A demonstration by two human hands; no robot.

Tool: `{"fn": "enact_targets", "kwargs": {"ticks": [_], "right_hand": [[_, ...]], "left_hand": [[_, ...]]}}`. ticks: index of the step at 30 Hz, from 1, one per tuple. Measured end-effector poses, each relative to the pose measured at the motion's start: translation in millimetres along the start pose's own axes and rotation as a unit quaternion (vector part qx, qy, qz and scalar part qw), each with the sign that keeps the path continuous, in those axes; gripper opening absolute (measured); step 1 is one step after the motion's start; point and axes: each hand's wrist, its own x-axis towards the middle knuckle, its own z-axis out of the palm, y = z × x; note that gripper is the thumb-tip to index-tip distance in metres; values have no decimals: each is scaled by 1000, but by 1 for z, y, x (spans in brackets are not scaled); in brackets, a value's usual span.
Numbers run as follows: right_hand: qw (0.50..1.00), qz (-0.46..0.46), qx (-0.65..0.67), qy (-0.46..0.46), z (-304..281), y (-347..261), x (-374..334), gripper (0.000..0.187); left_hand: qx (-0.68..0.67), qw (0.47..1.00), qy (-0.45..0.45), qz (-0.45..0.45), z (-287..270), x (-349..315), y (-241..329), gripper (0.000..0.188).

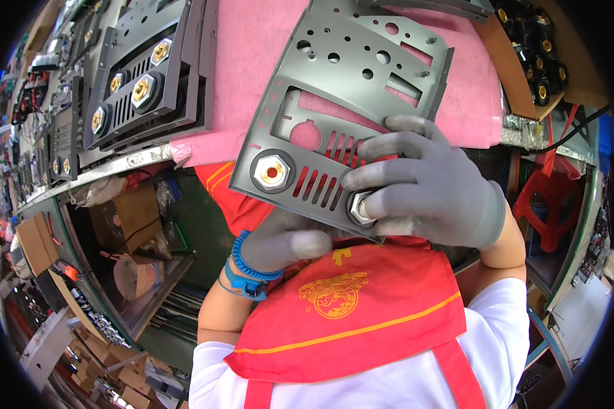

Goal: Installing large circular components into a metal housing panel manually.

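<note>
A grey sheet-metal panel with round holes, slots and rectangular cut-outs leans over the table's near edge. One silver hex nut with a brass centre sits on a black round washer at its near left corner. At the near right corner is a second hex nut, partly covered by my right hand. My gloved right fingers are closed round that nut, with the others bent across the panel's slots. Beneath the near edge is my gloved left hand. Its thumb shows; the panel hides the other fingers.
Similar panels with brass-centred nuts are stacked at the left on the pink-covered table. An open cardboard box of black round fittings stands at the far right. Below the table are a carton and a red stool.
</note>
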Motion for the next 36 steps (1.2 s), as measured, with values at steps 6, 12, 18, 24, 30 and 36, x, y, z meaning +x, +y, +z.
{"fn": "enact_targets", "kwargs": {"ticks": [6,12,18,24,30,36], "right_hand": [[996,23,-84,18,-5,-19,-3,30],[986,2,-164,25,0,-28,-8,31],[982,-52,-181,29,2,-18,-6,35],[984,14,-178,25,6,-26,-5,32],[975,42,-219,21,-11,-36,5,34],[974,32,-223,34,0,-31,0,35]], "left_hand": [[-87,981,171,-14,28,18,16,47],[-31,976,214,-28,40,15,18,38],[318,929,167,90,27,8,5,40],[470,861,143,130,9,5,-17,45],[77,953,283,-73,24,10,-7,29],[20,965,243,-100,31,10,3,36]]}}
